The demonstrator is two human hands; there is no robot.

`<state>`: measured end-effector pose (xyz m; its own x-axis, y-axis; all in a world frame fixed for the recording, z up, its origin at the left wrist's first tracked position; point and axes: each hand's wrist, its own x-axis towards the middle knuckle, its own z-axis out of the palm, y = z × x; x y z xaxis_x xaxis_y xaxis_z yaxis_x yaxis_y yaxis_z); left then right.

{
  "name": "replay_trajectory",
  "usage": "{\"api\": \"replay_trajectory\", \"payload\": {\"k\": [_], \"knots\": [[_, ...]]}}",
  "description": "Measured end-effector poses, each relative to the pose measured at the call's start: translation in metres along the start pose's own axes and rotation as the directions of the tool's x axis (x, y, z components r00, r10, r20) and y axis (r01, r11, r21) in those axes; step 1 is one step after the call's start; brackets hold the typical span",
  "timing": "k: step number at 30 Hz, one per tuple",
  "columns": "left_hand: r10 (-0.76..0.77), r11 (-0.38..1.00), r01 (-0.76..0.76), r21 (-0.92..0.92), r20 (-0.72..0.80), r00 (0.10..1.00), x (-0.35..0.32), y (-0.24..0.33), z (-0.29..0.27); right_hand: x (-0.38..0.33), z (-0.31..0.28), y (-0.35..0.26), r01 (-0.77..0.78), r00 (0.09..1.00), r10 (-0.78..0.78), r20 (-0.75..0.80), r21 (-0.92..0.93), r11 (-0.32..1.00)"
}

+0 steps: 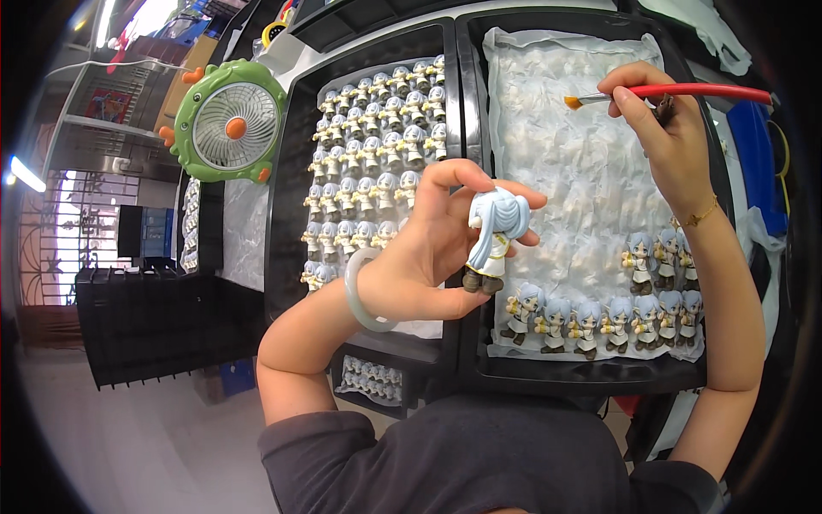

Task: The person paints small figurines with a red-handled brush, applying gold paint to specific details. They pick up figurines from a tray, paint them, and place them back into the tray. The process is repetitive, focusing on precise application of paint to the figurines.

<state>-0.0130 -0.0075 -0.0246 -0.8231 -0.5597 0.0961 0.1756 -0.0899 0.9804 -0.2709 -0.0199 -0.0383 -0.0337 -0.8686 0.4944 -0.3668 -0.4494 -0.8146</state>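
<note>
My left hand (428,244) grips a small figurine (495,236) with pale blue hair, a white outfit and brown boots, fingers and thumb pinching it at head and feet. It is upright, turned mostly with its back and side toward me. In my right hand (659,128) is a paintbrush (591,99) with a red handle and a yellowish tip, pointing left and apart from the figurine. Beneath both hands lies the right black tray (582,374), lined with translucent sheeting (565,197). Several similar figurines (586,325) stand in its near part.
Left of it, another black tray (287,171) carries rows of matching figurines (377,150). A green animal-shaped fan (233,122) stands beyond its far left corner. A black crate (171,330) is at lower left, and a blue bin (758,171) at right.
</note>
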Motion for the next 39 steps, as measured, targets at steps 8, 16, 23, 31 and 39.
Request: {"api": "replay_trajectory", "payload": {"k": [8,16,23,31,39], "knots": [[0.171,0.59,-0.169,0.79,0.082,0.982,-0.003,0.013,-0.005,-0.001,0.0,-0.007,0.006,1.0,-0.006,0.015,-0.014,1.0],[0.251,0.175,-0.067,0.982,0.021,0.968,-0.004,0.017,0.005,-0.002,0.001,-0.008,0.01,0.999,-0.009,0.045,-0.015,1.0],[0.213,0.169,-0.028,0.985,-0.009,0.977,-0.006,0.02,0.006,-0.001,0.0,-0.009,0.004,0.998,-0.002,0.067,-0.023,1.0],[0.289,0.224,0.214,0.951,-0.274,0.917,-0.035,0.067,-0.037,-0.004,-0.004,-0.001,0.001,1.0,0.002,0.015,-0.196,0.981],[-0.27,-0.078,0.364,0.928,-0.372,0.888,-0.133,0.03,-0.078,0.002,-0.01,-0.001,0.092,0.995,-0.076,0.062,-0.319,0.943]]}}
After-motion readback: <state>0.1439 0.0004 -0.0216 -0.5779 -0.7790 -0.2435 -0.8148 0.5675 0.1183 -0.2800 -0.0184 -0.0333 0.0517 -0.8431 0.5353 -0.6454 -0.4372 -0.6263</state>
